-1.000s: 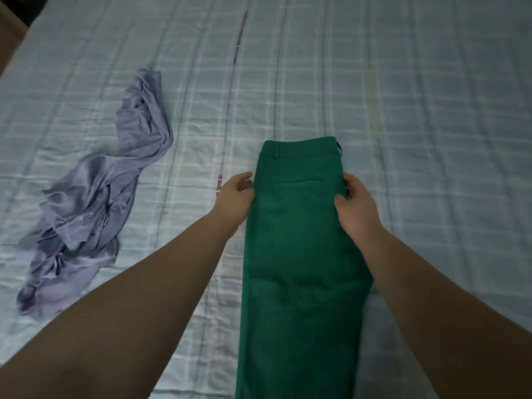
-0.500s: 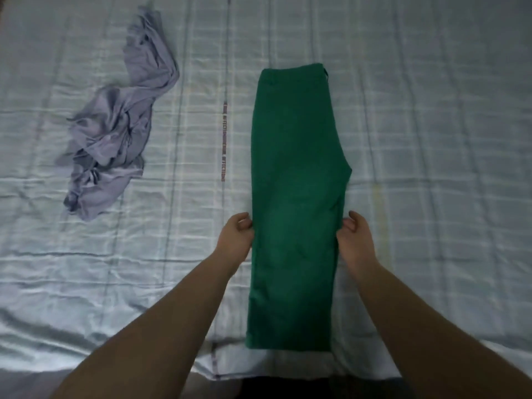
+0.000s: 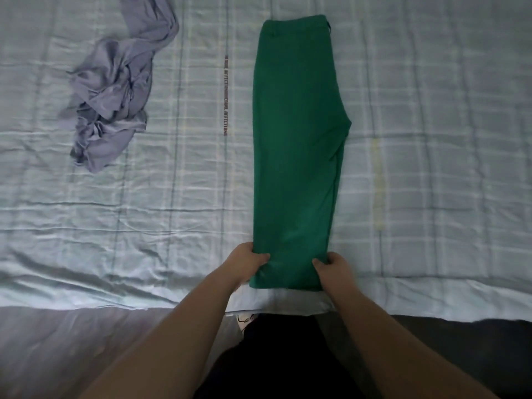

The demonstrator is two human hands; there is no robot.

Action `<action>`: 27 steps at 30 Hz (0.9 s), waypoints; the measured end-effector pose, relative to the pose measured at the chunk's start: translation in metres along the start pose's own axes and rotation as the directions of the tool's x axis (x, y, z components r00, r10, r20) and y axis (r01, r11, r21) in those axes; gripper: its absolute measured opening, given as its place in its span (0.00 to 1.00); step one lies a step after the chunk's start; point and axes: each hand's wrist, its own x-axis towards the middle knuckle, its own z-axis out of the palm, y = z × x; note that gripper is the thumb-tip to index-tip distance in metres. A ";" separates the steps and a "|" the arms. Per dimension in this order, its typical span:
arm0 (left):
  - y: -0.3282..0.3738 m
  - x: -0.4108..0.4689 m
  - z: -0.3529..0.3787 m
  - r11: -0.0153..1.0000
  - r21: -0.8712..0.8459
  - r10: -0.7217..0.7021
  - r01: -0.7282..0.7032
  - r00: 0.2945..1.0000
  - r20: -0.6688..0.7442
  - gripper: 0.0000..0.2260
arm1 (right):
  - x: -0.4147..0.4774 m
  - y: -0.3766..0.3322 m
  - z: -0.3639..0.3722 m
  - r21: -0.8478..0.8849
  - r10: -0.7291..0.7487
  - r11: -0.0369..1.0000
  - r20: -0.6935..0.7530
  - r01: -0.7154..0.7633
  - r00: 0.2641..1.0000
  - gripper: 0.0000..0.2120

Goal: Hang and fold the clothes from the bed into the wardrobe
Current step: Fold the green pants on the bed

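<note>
Head view: left hand (image 3: 248, 262) and right hand (image 3: 334, 267) pinch green trousers (image 3: 296, 145) hem; uneven lift could skew the fold.

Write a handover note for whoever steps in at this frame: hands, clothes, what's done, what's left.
Left hand: shut on the near left corner of the green trousers.
Right hand: shut on the near right corner.
Trousers lie flat on the bed, legs stacked, waistband at the far end, hems at the near edge.
Lilac garment lies crumpled, far left, untouched.
Done: trousers halved lengthwise.
Left: fold them shorter, put them away, then handle the lilac garment. Wardrobe not in view.
</note>
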 end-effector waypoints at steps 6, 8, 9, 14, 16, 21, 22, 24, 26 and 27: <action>-0.014 -0.027 -0.006 0.977 -0.172 0.139 -0.130 0.989 0.044 0.12 | -0.016 0.022 -0.006 0.111 -0.093 0.989 -0.023 0.095 0.995 0.08; -0.026 -0.031 0.000 0.976 -0.184 0.117 -0.112 0.993 0.012 0.13 | -0.017 0.038 -0.004 0.003 -0.086 0.996 0.011 0.086 0.996 0.11; -0.029 -0.033 0.002 0.986 -0.133 0.103 -0.104 0.995 -0.019 0.13 | -0.016 0.045 -0.002 -0.033 -0.070 0.997 0.021 0.071 0.997 0.14; -0.057 -0.037 0.010 0.996 -0.068 0.046 -0.049 0.998 -0.052 0.11 | -0.026 0.049 -0.001 -0.044 -0.013 0.999 0.039 0.014 0.999 0.13; -0.067 -0.041 0.007 0.989 -0.147 0.024 -0.026 1.000 -0.017 0.12 | -0.030 0.053 -0.003 -0.012 -0.013 1.000 0.048 0.013 0.999 0.12; -0.060 -0.078 -0.003 0.961 -0.271 0.080 -0.064 0.996 0.050 0.08 | -0.062 0.050 -0.015 0.175 -0.077 0.982 0.055 0.066 0.995 0.07; -0.059 -0.086 -0.006 0.955 -0.289 0.083 -0.064 0.995 0.052 0.08 | -0.073 0.046 -0.018 0.190 -0.094 0.978 0.055 0.082 0.994 0.08; -0.058 -0.104 -0.012 0.954 -0.293 0.081 -0.061 0.995 0.056 0.10 | -0.098 0.039 -0.024 0.196 -0.122 0.974 0.035 0.113 0.992 0.12; -0.057 -0.123 -0.016 0.965 -0.254 0.079 -0.065 0.996 0.044 0.12 | -0.124 0.033 -0.030 0.260 -0.154 0.956 0.048 0.137 0.987 0.17; -0.057 -0.133 -0.016 0.967 -0.245 0.081 -0.072 0.996 0.027 0.14 | -0.139 0.030 -0.033 0.315 -0.173 0.938 0.069 0.143 0.982 0.20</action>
